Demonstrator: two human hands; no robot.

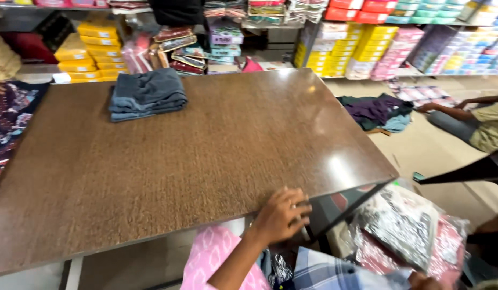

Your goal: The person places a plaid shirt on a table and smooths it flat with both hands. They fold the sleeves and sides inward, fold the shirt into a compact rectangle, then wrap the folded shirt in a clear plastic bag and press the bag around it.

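My left hand lies on the front edge of the brown table, near its right corner, with its fingers bent over the rim. Only a bit of my right hand shows at the bottom right, below table height. It holds clear plastic-wrapped packets of cloth: a black-and-white patterned one lies on top of reddish ones. A folded stack of grey-blue garments sits at the far left of the table, well away from both hands.
Shelves with yellow, pink and blue boxes line the back wall. At the right a person sits on the floor beside a heap of dark clothes. A dark patterned cloth hangs at the table's left end.
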